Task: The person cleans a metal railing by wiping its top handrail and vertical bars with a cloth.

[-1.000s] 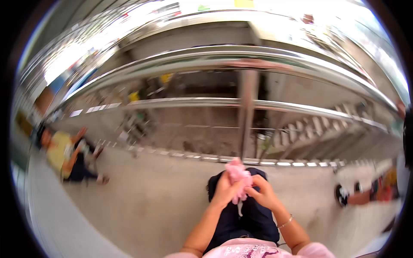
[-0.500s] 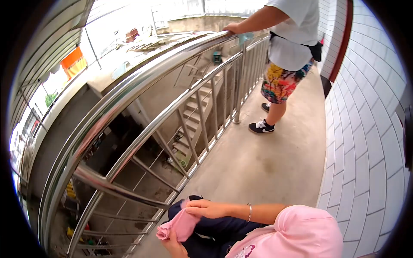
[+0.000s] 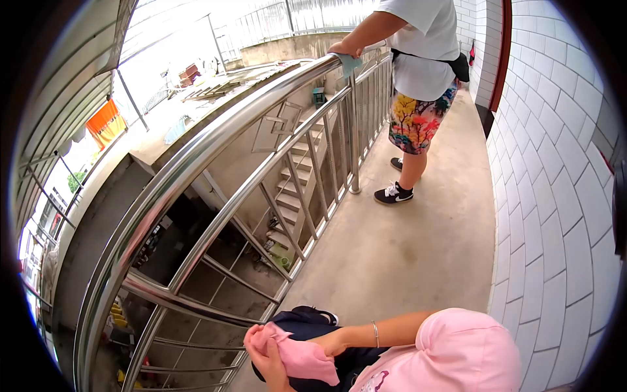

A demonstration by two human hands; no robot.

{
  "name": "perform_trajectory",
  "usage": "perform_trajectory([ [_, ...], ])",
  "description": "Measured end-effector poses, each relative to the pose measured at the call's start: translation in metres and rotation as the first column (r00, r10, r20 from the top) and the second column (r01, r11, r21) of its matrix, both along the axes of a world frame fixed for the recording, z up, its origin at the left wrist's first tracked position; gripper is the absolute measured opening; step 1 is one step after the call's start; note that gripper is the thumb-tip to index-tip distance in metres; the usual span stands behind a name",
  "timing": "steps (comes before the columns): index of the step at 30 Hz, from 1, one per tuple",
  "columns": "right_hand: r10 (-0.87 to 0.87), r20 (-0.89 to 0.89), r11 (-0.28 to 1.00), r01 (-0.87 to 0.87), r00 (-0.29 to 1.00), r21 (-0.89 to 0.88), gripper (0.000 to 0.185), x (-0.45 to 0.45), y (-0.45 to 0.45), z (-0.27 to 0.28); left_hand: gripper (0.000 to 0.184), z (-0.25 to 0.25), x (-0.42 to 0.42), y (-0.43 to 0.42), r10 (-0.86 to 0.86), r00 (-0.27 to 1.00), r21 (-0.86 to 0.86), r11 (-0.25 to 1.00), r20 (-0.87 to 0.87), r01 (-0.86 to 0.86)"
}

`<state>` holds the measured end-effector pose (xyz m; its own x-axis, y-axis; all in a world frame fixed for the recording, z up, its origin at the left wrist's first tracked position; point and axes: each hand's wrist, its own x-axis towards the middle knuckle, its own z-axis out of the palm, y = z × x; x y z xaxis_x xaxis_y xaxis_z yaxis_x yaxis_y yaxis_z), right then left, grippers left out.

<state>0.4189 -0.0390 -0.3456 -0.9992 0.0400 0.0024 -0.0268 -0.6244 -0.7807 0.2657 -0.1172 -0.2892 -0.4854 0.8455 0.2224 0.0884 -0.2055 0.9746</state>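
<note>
A pink cloth (image 3: pixel 305 360) hangs folded between my two hands, over my dark-trousered legs. My left hand (image 3: pixel 269 364) is closed around its bunched upper-left part, with the fingers and thumb gripping the fabric. My right hand (image 3: pixel 332 342), below a silver bracelet, is closed at the cloth's right side. The cloth hides most of the right hand's fingertips. Just beyond the cloth runs the lower curved bar of the metal railing (image 3: pixel 196 307), apart from both hands.
Ahead, a person (image 3: pixel 421 72) in a white shirt and patterned shorts rests a hand on the top rail, with a light-green cloth (image 3: pixel 348 64) there. A white tiled wall (image 3: pixel 548 196) lines the right. Beyond the railing, stairs (image 3: pixel 290 196) lead down to a lower yard.
The pink cloth has opened out and swung to the right between my hands. My right hand has moved lower and right. The other person's light-green cloth shows more fully on the rail.
</note>
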Motion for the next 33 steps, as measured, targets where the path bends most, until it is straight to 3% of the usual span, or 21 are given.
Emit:
perform_trajectory([
  [1,0.022,-0.047,0.997,-0.019,0.999,0.081,0.043,0.000,0.001,-0.004,0.041,0.002,0.003,0.004,0.020,0.995,0.043,0.999,0.096,-0.024],
  [2,-0.097,-0.031,0.994,0.099,0.995,0.054,0.049,-0.004,0.007,-0.009,0.040,-0.001,-0.002,0.005,0.053,0.993,0.030,0.998,0.106,-0.057],
  [4,-0.273,-0.141,0.867,0.307,0.952,0.393,0.059,0.011,0.031,-0.011,0.040,-0.018,-0.013,0.005,0.197,0.960,0.020,0.979,0.201,-0.205],
  [5,-0.389,0.116,0.904,0.355,0.914,0.238,0.063,0.021,0.038,0.041,0.038,-0.015,-0.016,0.001,0.250,0.946,-0.017,0.968,0.205,-0.252],
  [6,-0.434,-0.310,0.667,0.533,0.846,0.521,0.061,0.022,0.059,0.029,0.037,-0.020,-0.021,0.001,0.285,0.933,-0.067,0.958,0.219,-0.277],
  [7,-0.285,-0.074,0.771,0.274,0.956,0.574,0.065,0.029,0.085,0.037,0.037,-0.027,-0.025,-0.003,0.326,0.915,-0.118,0.945,0.237,-0.306],
  [10,-0.636,-0.324,0.478,0.687,0.701,0.548,0.067,0.012,0.133,0.089,0.038,-0.036,-0.022,-0.009,0.297,0.926,-0.123,0.954,0.233,-0.275],
  [13,-0.705,-0.571,0.075,0.844,0.421,0.531,0.069,0.000,0.182,0.145,0.038,-0.054,-0.020,-0.015,0.256,0.925,-0.162,0.963,0.280,-0.217],
  [14,-0.484,-0.812,-0.564,0.594,0.325,0.574,0.070,-0.008,0.183,0.181,0.037,-0.058,-0.019,-0.015,0.254,0.914,-0.191,0.961,0.316,-0.202],
  [15,-0.646,-0.676,-0.593,0.325,0.354,0.737,0.071,-0.019,0.198,0.201,0.035,-0.062,-0.019,-0.016,0.255,0.906,-0.197,0.960,0.338,-0.197],
  [16,-0.615,-0.664,-0.538,0.390,0.425,0.747,0.071,-0.037,0.209,0.220,0.035,-0.064,-0.018,-0.018,0.248,0.917,-0.186,0.963,0.312,-0.198],
  [19,-0.494,-0.760,-0.617,0.445,0.422,0.649,0.059,-0.120,0.232,0.263,0.032,-0.061,-0.014,-0.023,0.245,0.961,-0.208,0.954,0.127,-0.216],
  [20,-0.318,-0.835,-0.831,0.291,0.450,0.474,0.063,-0.143,0.225,0.277,0.031,-0.062,-0.012,-0.025,0.255,0.958,-0.207,0.952,0.128,-0.226],
  [21,-0.077,-0.890,-0.988,0.087,0.450,0.129,0.060,-0.157,0.227,0.269,0.031,-0.064,-0.018,-0.024,0.245,0.961,-0.198,0.956,0.125,-0.218],
  [22,0.029,-0.857,-0.944,0.296,0.515,0.146,0.058,-0.169,0.206,0.280,0.030,-0.066,-0.020,-0.025,0.257,0.960,-0.207,0.951,0.111,-0.230],
  [23,0.087,-0.833,-0.928,0.348,0.546,0.132,0.057,-0.190,0.197,0.284,0.030,-0.065,-0.021,-0.025,0.256,0.961,-0.215,0.949,0.103,-0.229],
  [26,0.151,-0.808,-0.934,0.350,0.569,0.072,0.066,-0.223,0.188,0.276,0.027,-0.063,-0.022,-0.016,0.277,0.958,-0.263,0.932,0.071,-0.250],
  [29,0.040,-0.782,-0.966,0.225,0.622,0.130,0.071,-0.226,0.187,0.288,0.025,-0.061,-0.027,-0.011,0.235,0.972,-0.238,0.946,0.032,-0.221],
  [31,0.044,-0.763,-0.901,0.356,0.645,0.249,0.069,-0.230,0.269,0.264,0.025,-0.063,-0.028,-0.011,0.238,0.971,-0.255,0.941,0.031,-0.223],
  [32,-0.015,-0.678,-0.678,0.491,0.735,0.547,0.066,-0.221,0.301,0.244,0.025,-0.064,-0.029,-0.012,0.232,0.972,-0.263,0.940,0.031,-0.216],
  [33,-0.014,-0.677,-0.678,0.491,0.736,0.547,0.066,-0.202,0.286,0.257,0.025,-0.064,-0.030,-0.014,0.232,0.972,-0.263,0.940,0.033,-0.216],
])
